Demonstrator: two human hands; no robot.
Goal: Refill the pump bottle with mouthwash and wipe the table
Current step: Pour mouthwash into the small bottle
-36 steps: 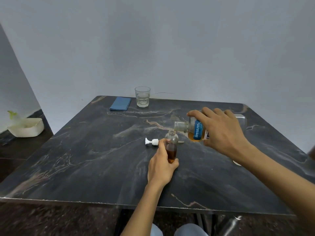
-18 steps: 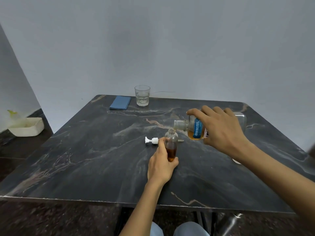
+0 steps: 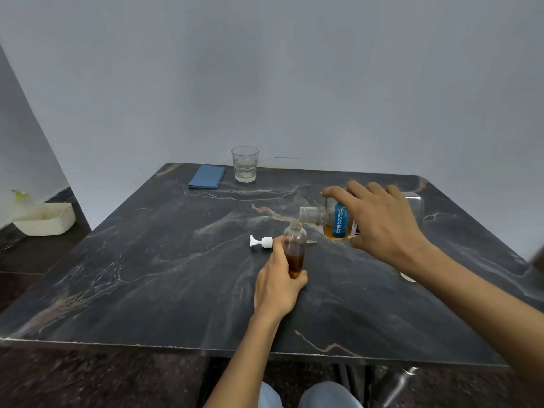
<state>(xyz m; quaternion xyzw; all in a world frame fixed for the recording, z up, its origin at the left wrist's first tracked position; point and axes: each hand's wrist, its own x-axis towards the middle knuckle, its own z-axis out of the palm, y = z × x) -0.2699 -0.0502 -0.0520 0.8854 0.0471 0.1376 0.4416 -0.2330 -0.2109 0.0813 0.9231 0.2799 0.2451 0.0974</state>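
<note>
Now the big mouthwash bottle point(image 3: 338, 220) is tipped a bit lower than a moment ago, and its open mouth sits right by the neck of the little pump bottle point(image 3: 295, 248). That means the pour is going on, or just about to start again. The little bottle looks about half full of brown liquid, so I think the filling is partway done.

The left hand point(image 3: 278, 285) has its grip closed around the little bottle and keeps it standing on the dark counter point(image 3: 147, 275). The right hand point(image 3: 379, 225) has its grip closed around the big bottle, held on its side in the air.

The white pump top point(image 3: 260, 241) lies just behind the left hand, out of the way. A blue cloth point(image 3: 207, 176) and a glass point(image 3: 245, 164) sit far back. Nothing blocks the pour. The small neck could make some spill.
</note>
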